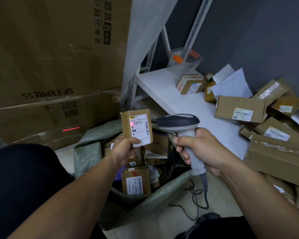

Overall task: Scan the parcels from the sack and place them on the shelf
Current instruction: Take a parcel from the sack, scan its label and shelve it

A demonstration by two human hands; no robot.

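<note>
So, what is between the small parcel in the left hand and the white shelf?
In the head view, the scanner lies between them: its dark head points at the small parcel, and the right hand grips its handle.

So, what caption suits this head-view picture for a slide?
The left hand holds a labelled parcel before the scanner gripped in the right hand, above the open sack.

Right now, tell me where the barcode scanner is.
In the head view the barcode scanner is centre-right, gripped by the right hand above the sack, aimed at the parcel in the left hand.
</note>
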